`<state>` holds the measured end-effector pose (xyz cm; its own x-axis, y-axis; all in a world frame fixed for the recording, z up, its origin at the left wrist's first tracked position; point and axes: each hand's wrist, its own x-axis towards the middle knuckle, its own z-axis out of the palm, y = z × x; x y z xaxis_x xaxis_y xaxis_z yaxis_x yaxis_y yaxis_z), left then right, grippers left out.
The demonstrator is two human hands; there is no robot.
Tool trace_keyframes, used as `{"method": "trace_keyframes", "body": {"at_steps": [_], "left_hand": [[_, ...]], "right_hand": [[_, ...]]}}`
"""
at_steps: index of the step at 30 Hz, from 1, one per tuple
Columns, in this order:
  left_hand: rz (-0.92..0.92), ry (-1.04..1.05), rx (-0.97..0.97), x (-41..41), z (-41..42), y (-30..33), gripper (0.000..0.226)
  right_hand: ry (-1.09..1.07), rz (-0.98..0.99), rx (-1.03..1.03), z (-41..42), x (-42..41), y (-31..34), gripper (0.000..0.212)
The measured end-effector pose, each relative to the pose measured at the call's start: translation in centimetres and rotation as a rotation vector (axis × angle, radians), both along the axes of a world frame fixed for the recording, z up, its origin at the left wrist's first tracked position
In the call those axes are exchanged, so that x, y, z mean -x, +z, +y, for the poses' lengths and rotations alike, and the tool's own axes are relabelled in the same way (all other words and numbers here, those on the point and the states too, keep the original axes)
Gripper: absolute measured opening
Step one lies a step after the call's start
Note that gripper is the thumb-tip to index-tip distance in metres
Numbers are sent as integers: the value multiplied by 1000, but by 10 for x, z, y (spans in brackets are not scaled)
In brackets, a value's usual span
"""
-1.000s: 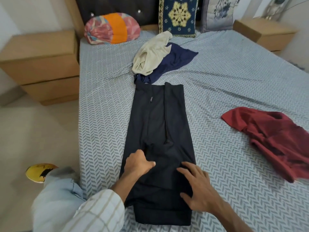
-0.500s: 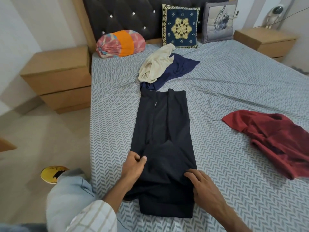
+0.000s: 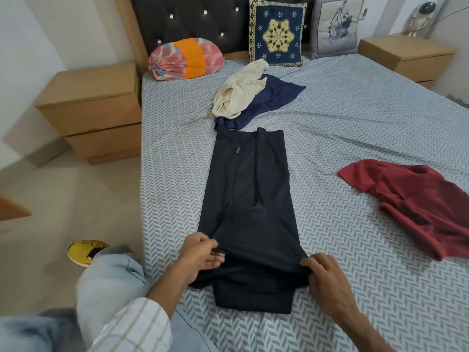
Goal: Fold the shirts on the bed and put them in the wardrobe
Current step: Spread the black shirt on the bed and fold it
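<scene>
Grey herringbone sheeting covers the bed (image 3: 355, 118), which fills most of the view and carries four shirts. One black shirt (image 3: 247, 189) lies lengthwise down the middle, its sides already folded inward into a long narrow strip, collar end toward the headboard (image 3: 193, 19). At its near end the left hand (image 3: 200, 255) pinches the left corner of the upper layer, thumb on top and fingers tucked beneath the cloth, while the right hand (image 3: 323, 274) pinches the right corner in a like grip; between them the edge is raised off the lower layer, which stays flat on the sheet. Beyond the collar lie one cream shirt (image 3: 239, 91) crumpled on top of one navy shirt (image 3: 272, 99), the navy one touching the black shirt's far end. One maroon shirt (image 3: 416, 204) lies loose and unfolded well apart to the right. Against the dark tufted headboard stand three cushions: one round pink and orange bolster (image 3: 186, 59), one blue cushion (image 3: 276, 34) with a gold star, one grey cushion (image 3: 335, 26). Two wooden nightstands flank the bed, one at left (image 3: 91, 110) and one at right (image 3: 406, 55). One yellow slipper (image 3: 85, 252) shows on the floor near the person's leg.
</scene>
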<state>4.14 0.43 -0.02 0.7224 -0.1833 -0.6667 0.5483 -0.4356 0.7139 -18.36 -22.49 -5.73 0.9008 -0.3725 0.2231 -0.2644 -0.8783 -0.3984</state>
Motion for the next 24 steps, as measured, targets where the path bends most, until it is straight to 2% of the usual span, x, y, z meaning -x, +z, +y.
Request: {"method": "trace_keyframes", "body": {"at_steps": [3,6,9,12,16,21,24], "left_hand": [[-29,18,-32,-1,8,-10,17],[-46,-36,-115,-1,13,-21,27],[-179,-126,-246,-5,11,-26,30],[-389,-146,-363,-15,5,-27,26],[-529,-169,-300,-50,-6,-39,19],[-637,-192,-305,-128,-39,-62,25],[-675,-219,-348,-182,-70,-69,36]], "right_hand": [[10,70,-14,0,1,-4,50],[24,102,-73,1,0,-3,36],[9,75,-270,-2,-8,5,33],[-150,-18,-520,-13,-34,9,20],[-405,25,-718,-48,-100,6,23],[-480,56,-748,-113,-206,6,26],[-511,20,-836,-154,-270,5,33]]}}
